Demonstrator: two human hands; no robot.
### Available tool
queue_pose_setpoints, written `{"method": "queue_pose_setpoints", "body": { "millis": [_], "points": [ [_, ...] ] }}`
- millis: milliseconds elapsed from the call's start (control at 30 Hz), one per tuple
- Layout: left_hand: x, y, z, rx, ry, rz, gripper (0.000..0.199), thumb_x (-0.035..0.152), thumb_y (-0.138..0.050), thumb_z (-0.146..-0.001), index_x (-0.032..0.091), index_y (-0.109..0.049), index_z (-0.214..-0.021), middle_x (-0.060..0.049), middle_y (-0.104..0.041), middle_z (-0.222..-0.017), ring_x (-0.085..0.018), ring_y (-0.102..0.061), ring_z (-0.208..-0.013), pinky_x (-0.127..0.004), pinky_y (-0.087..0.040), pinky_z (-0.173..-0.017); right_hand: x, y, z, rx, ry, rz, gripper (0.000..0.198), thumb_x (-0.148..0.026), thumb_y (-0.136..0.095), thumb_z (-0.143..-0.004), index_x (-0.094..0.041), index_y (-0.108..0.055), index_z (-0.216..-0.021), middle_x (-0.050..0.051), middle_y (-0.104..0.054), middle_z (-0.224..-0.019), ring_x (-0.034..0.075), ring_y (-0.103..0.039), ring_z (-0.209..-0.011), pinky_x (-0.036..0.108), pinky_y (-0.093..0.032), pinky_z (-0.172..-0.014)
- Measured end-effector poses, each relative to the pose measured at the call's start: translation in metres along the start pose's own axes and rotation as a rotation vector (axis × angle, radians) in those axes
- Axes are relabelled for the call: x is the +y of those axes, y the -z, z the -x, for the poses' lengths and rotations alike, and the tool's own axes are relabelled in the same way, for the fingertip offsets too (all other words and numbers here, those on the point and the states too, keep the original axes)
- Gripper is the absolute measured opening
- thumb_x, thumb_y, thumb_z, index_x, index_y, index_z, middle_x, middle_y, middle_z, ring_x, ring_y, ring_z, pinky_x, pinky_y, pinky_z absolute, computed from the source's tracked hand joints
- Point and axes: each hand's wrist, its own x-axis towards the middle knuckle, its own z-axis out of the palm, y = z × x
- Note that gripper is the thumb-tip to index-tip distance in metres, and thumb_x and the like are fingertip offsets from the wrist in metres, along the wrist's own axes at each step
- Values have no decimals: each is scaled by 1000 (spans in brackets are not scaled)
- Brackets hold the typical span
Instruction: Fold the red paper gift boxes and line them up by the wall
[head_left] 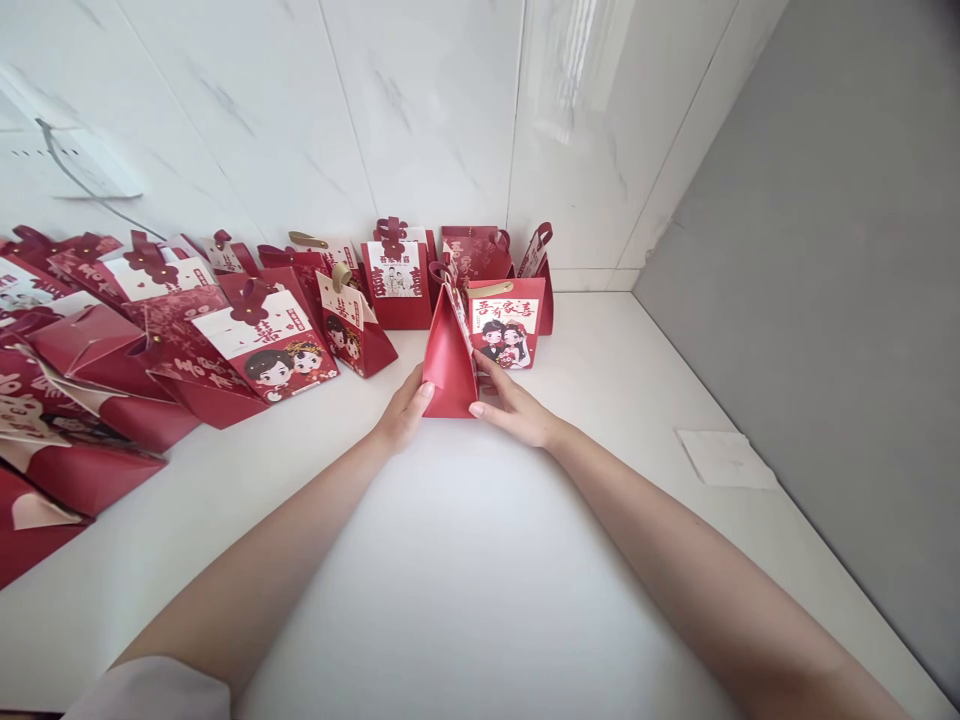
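Observation:
A red triangular gift box point(451, 365) stands upright on the white table, its plain side panel facing me and a dark red ribbon loop at its top. My left hand point(406, 412) is closed against its left edge, thumb on the front. On the right edge, my right hand point(514, 405) grips it with the thumb low and the fingers behind. Just behind my right hand is a red and white gift box point(507, 325) printed with a cartoon couple. To the left stands a narrower cartoon gift box point(352, 325) with a beige loop.
Many similar red boxes crowd the left, including one with two cartoon faces point(281, 350). More line the tiled wall point(427, 120) at the back. A white paper sheet point(726, 459) lies at right beside a grey panel point(817, 260). A cable point(82, 180) hangs by a wall socket.

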Motion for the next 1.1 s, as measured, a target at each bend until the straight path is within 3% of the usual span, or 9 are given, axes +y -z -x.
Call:
{"method": "queue_pose_setpoints", "body": {
  "millis": [900, 1100],
  "points": [
    [-1, 1, 0, 0, 13, -15, 62, 61, -37, -93, 22, -47, -140, -8, -53, -141, -30, -50, -129, -42, -44, -105, 2, 1, -1, 10, 1, 17, 93, -63, -63, -82, -30, -17, -156, 8, -26, -160, 33, -31, -144, 54, -29, -117],
    [0, 1, 1, 13, 15, -14, 63, 62, -40, -91, 22, -49, -139, -8, -58, -135, -31, -52, -126, -43, -45, -105, 2, 2, -1, 2, 17, 9, 94, -65, -62, -81, -32, -16, -156, 8, -29, -159, 33, -33, -142, 55, -31, -115]
  ]
}}
